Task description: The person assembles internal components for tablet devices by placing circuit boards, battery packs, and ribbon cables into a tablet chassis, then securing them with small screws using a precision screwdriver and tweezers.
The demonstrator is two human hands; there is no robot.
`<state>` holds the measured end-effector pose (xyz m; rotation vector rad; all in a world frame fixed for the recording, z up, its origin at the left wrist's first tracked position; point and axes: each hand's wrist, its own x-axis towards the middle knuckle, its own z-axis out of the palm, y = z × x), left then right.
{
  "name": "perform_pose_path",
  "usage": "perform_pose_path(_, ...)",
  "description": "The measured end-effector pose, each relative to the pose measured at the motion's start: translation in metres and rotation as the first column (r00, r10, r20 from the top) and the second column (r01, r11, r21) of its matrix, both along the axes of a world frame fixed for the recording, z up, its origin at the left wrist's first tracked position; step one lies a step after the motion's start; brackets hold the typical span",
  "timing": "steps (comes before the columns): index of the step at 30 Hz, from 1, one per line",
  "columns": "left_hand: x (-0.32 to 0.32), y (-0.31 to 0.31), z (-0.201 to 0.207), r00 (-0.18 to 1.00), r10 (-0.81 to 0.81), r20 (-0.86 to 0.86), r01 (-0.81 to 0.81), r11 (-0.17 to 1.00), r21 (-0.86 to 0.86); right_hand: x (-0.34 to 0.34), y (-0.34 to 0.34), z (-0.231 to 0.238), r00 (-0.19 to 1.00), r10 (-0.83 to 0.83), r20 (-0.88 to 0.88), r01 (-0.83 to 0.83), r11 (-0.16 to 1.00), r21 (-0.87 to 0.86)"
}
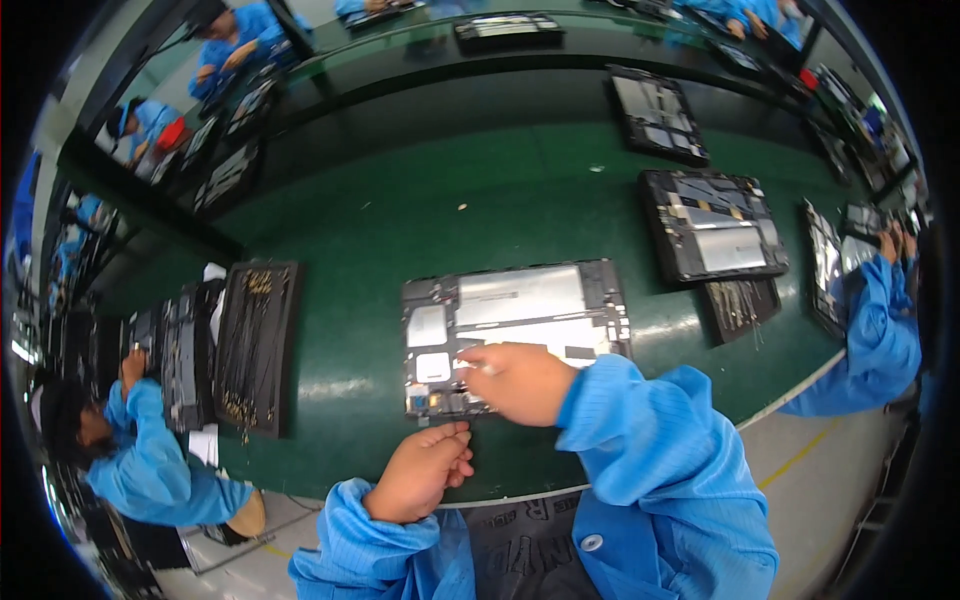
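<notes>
An opened tablet (522, 297) lies on the green bench in front of me, its silver battery plates, pale square covers and dark frame facing up. My right hand (522, 384) is over its lower middle, fingers bent and drawn together close to the inner parts. Whether something small sits between those fingertips cannot be made out. Just below the tablet's near left edge is my left hand (425, 470), its fingers curled in and thumb pressed against them. Anything inside that grip is hidden.
Left stands a black tray (258, 345) of thin cables with gold ends. To the right are a stack of opened tablets (725, 235) and a smaller cable tray (740, 308). Another tablet (660, 112) lies farther back. Co-workers in blue sleeves (875, 330) sit at both sides.
</notes>
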<state>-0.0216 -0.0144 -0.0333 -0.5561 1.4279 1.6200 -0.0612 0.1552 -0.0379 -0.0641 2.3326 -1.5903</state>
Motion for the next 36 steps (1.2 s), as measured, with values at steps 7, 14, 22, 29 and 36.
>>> perform_pose_path(7, 0.001, -0.003, 0.006, 0.998, 0.026, -0.049, -0.026, 1.0, 0.001, -0.027, -0.023, 0.011, 0.88, 0.435, 0.19, -0.475, 0.815, 0.332)
perform_pose_path(14, -0.002, -0.001, 0.012, 1.0, 0.025, 0.003, -0.025, 1.0, 0.013, 0.04, 0.103, 0.007, 0.871, -0.488, 0.062, 0.492, 0.868, -0.07)
perform_pose_path(22, -0.007, -0.001, 0.004, 0.999, 0.012, 0.046, -0.014, 0.999, 0.048, 0.153, 0.203, -0.024, 0.102, -0.968, -0.231, 0.943, 0.02, 0.331)
perform_pose_path(29, 0.014, 0.019, 0.022, 0.955, -0.092, -0.282, 0.036, 0.98, -0.197, 0.135, 0.185, 0.005, 0.291, -0.936, -0.197, 0.928, 0.226, 0.297)
perform_pose_path(36, 0.036, 0.039, 0.036, -0.283, -0.509, -0.813, 0.398, 0.709, -0.582, 0.125, 0.063, 0.027, 0.96, 0.259, 0.106, -0.218, 0.93, -0.297)
